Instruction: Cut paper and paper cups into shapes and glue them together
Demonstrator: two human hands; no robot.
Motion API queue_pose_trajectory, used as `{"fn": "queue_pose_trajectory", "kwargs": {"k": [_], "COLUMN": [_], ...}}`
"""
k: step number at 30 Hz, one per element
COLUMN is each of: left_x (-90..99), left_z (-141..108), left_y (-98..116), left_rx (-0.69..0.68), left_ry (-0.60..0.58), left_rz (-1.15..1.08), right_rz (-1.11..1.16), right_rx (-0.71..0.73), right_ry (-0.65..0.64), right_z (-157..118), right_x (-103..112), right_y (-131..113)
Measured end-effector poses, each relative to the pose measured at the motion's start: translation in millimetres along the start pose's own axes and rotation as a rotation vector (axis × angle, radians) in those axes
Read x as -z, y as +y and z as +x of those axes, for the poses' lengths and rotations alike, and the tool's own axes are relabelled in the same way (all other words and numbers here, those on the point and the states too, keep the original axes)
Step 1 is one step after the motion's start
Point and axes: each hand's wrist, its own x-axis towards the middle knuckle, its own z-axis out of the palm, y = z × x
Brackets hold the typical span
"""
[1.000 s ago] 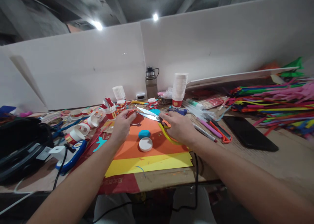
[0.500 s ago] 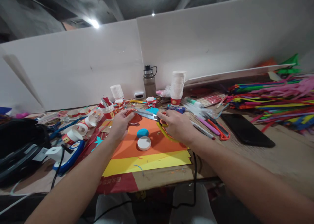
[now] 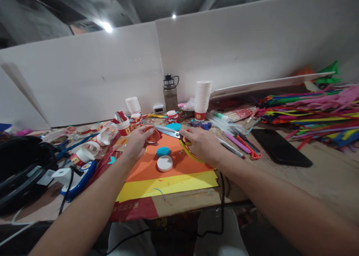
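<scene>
The left forearm slants up and inward from the bottom left, the right one from the bottom right; the two hands come near each other above the orange sheet [image 3: 179, 166], backs mostly upward. The left hand [image 3: 137, 142] has its grip clamped on a rounded orange piece [image 3: 153, 136], thumb laid along the near side and pointing right; the right hand [image 3: 202, 143] has its grip closed round the handles of the scissors [image 3: 168, 131], knuckles up, wrist slightly bent, a yellow loop hanging below the palm. The blades point left, their tips at the orange piece close by the left thumb; whether they touch it I cannot tell. Between the forearms a white lid [image 3: 165, 164] lies just in front of a blue disc [image 3: 163, 152], both on the orange sheet; yellow paper [image 3: 179, 186] shows along its near edge; on the tabletop [image 3: 280, 192], a black phone [image 3: 281, 146] lies right of the right hand, well apart from it.
</scene>
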Motion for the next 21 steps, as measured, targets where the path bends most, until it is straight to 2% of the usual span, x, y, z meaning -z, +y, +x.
{"fn": "queue_pose_trajectory", "kwargs": {"k": [5,7,11,15,18,21], "left_x": [-0.5,0.0,0.4,-2.0,-3.9,-4.3], "left_z": [-1.5,-2.1,-2.0,-1.8,-1.5,-0.2], "left_y": [6.0,7.1,5.6,1.7,-3.3,-9.7], "left_rx": [0.07,0.079,0.007,-0.084,-0.126,-0.199], "left_ry": [-0.017,-0.031,-0.056,0.008,-0.002,-0.008], "left_rz": [-0.004,0.002,0.004,0.009,0.017,0.026], "right_rz": [0.038,0.098,0.363,0.54,0.588,0.678], "right_rx": [-0.007,-0.059,-0.186,-0.149,-0.099,-0.112], "right_ry": [0.0,0.015,0.106,0.188,0.153,0.067], "right_z": [0.0,0.2,2.0,4.7,5.2,2.5], "right_x": [-2.5,-5.8,-12.9,-15.6,-11.5,-3.5], "right_y": [1.8,4.1,9.1,8.7,4.8,-0.2]}}
